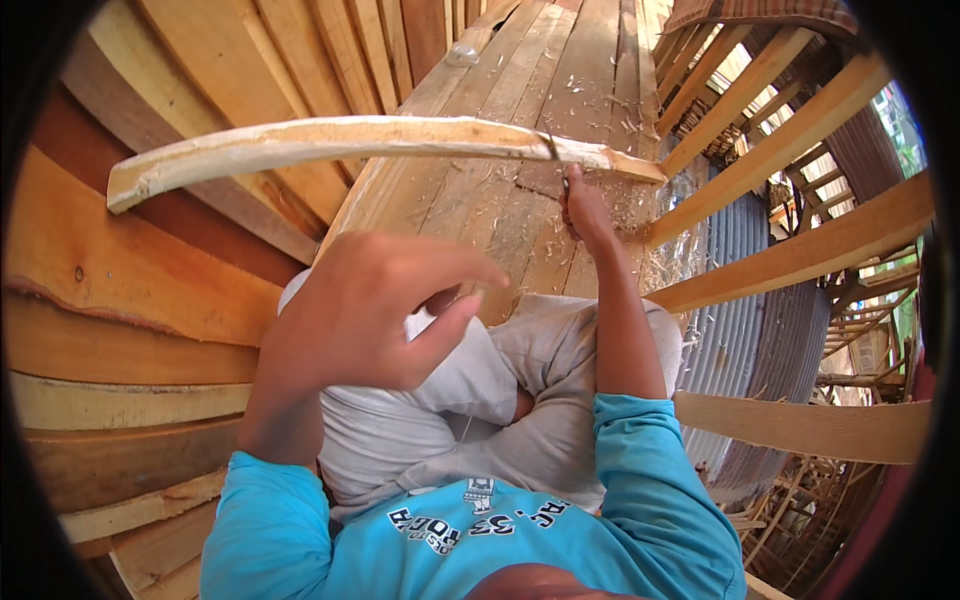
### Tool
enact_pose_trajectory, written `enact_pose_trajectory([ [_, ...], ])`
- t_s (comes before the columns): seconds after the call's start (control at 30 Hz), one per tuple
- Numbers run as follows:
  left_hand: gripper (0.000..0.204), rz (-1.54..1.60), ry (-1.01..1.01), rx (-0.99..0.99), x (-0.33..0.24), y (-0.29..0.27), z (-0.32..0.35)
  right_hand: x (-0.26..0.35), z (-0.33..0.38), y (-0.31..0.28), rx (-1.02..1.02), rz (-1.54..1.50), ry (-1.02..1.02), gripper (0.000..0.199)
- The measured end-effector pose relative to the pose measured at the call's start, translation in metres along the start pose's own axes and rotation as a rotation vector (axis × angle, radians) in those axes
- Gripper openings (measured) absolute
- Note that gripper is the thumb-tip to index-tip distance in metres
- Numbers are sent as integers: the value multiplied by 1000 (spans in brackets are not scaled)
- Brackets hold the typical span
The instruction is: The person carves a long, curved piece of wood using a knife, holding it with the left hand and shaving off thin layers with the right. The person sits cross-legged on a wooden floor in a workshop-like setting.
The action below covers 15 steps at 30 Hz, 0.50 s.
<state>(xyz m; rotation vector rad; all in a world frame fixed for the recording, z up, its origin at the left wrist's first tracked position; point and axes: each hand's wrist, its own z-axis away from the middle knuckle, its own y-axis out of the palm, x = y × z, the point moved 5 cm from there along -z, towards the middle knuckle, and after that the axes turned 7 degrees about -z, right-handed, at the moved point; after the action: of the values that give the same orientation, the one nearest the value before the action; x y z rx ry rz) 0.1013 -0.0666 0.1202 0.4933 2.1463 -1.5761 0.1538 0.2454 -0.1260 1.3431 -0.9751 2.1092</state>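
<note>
A long, pale, curved piece of wood [400, 133] with its bark stripped lies crosswise in front of me, its right end roughly cut and narrowed. My right hand [587, 210] is closed around the grip of what looks like a knife [553, 148]. Its dark, thin blade lies against the wood near that right end. Nearer to me, my left hand [385, 300] is raised over my lap, somewhat smeared by motion. Thumb and fingers there are apart with nothing between them, and the hand does not touch the wood.
Shavings [625, 120] are scattered over the plank floor [490, 215] where I sit cross-legged. Stacked boards [130, 270] line the left side. Slatted rails [800, 240] bound the right, with corrugated metal sheeting [725, 310] beyond. A small clear object [462, 54] rests far ahead.
</note>
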Motion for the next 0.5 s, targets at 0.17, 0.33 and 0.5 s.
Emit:
enact_pose_trajectory([
  [0.17, 30, -50, -60, 500, 77, 61, -70, 11, 6, 9, 122, -219, -100, 58],
  [0.33, 94, 253, -554, 420, 213, 80, -43, 3, -13, -6, -351, 115, -195, 63],
  [0.5, 94, 1038, 39, -349, 187, 46, -58, 45, 13, 11, -360, 148, -62, 63],
])
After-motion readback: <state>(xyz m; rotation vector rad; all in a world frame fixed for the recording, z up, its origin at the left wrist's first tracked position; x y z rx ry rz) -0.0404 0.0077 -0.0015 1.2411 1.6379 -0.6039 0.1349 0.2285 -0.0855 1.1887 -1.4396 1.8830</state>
